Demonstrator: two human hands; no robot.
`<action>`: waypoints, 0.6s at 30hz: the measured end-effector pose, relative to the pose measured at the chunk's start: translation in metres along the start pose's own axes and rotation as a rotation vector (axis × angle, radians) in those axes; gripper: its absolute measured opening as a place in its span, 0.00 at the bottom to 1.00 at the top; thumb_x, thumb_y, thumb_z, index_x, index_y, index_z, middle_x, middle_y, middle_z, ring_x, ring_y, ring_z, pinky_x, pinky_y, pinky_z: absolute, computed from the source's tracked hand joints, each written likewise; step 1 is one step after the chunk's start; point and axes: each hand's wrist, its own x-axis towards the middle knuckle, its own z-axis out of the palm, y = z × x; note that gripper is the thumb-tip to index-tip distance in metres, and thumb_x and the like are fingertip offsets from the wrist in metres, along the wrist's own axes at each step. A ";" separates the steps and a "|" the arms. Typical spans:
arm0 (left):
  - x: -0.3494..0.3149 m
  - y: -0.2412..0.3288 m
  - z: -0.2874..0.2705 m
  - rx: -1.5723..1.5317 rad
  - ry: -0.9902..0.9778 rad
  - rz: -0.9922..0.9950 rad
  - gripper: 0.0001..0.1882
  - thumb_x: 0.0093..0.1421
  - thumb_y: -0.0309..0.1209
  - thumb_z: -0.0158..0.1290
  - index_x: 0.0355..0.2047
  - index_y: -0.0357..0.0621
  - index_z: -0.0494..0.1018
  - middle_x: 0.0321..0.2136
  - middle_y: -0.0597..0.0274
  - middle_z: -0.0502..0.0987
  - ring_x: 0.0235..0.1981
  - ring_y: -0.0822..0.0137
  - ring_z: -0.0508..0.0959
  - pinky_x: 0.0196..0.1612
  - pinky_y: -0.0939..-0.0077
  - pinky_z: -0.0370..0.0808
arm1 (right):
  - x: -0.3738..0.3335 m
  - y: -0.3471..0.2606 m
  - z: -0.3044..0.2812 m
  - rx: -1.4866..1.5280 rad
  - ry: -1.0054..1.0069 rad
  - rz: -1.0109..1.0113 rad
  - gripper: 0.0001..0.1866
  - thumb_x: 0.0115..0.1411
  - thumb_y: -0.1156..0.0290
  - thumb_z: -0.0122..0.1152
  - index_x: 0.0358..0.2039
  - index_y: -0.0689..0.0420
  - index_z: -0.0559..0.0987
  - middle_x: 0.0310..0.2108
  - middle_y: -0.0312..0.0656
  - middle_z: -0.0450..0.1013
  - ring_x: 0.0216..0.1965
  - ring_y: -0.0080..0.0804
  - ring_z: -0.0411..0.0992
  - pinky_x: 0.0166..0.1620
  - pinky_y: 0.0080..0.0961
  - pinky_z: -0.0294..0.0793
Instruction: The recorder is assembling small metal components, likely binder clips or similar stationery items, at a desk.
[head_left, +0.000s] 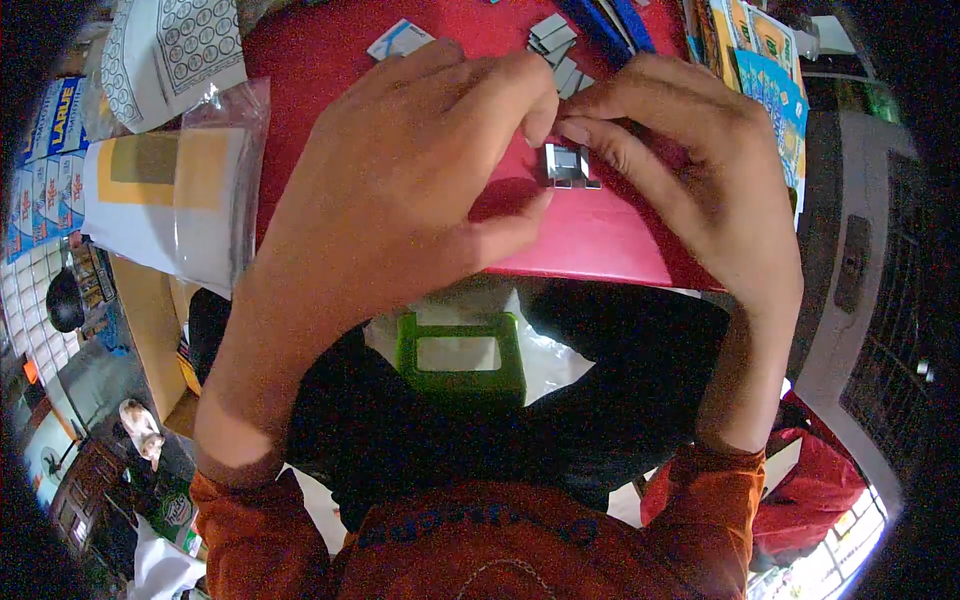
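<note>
My left hand [430, 150] arches over the red tabletop, index finger bent and thumb apart from it. Opposite, the thumb and index finger of my right hand [690, 165] pinch together; whatever is between them is too small or hidden to make out. Just below the two index fingers, a small silver metal piece [567, 166] with raised sides and a greyish middle rests on the red surface [600, 240], near the right thumb. Beyond the hands lie several flat silver-grey rectangular pieces [552, 38]. A white and blue packet [399, 40] shows behind my left hand.
Blue strips [610, 25] lie at the far edge. Colourful packets [775, 95] line the right side. Plastic-covered papers [165, 195] and a printed sheet [175, 60] lie at left. Under the table edge is a green frame-like object [460, 385]. A cat [142, 430] is at lower left.
</note>
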 end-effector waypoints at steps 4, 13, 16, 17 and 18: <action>0.000 0.000 0.002 0.006 -0.023 -0.009 0.19 0.49 0.28 0.71 0.38 0.47 0.73 0.29 0.63 0.74 0.27 0.62 0.73 0.34 0.65 0.73 | -0.005 0.008 0.003 0.005 0.009 -0.055 0.07 0.61 0.75 0.68 0.39 0.64 0.85 0.34 0.47 0.80 0.38 0.43 0.80 0.44 0.33 0.76; -0.004 -0.002 0.001 0.012 -0.003 -0.005 0.20 0.48 0.29 0.72 0.36 0.46 0.72 0.28 0.65 0.73 0.25 0.64 0.72 0.32 0.66 0.72 | -0.003 0.000 0.003 -0.093 -0.007 -0.035 0.07 0.61 0.74 0.67 0.40 0.60 0.85 0.37 0.44 0.79 0.40 0.45 0.78 0.47 0.36 0.74; -0.002 0.000 0.001 0.018 -0.005 -0.010 0.20 0.48 0.28 0.72 0.36 0.46 0.72 0.28 0.65 0.73 0.25 0.63 0.72 0.31 0.65 0.72 | -0.002 -0.002 0.001 -0.172 -0.041 -0.027 0.07 0.61 0.74 0.67 0.40 0.58 0.85 0.37 0.44 0.79 0.41 0.46 0.77 0.48 0.38 0.73; -0.002 0.001 0.000 0.028 -0.016 -0.020 0.19 0.48 0.28 0.72 0.36 0.46 0.72 0.28 0.65 0.73 0.25 0.63 0.72 0.31 0.65 0.72 | -0.002 -0.002 0.002 -0.172 -0.027 -0.039 0.07 0.61 0.73 0.67 0.40 0.58 0.85 0.37 0.44 0.78 0.40 0.47 0.77 0.47 0.38 0.73; -0.003 0.000 0.001 0.028 -0.016 -0.021 0.19 0.48 0.28 0.72 0.36 0.46 0.72 0.28 0.65 0.73 0.25 0.63 0.72 0.31 0.65 0.72 | -0.003 -0.002 0.002 -0.172 -0.012 -0.052 0.07 0.61 0.73 0.67 0.40 0.58 0.85 0.37 0.44 0.78 0.40 0.47 0.76 0.47 0.38 0.73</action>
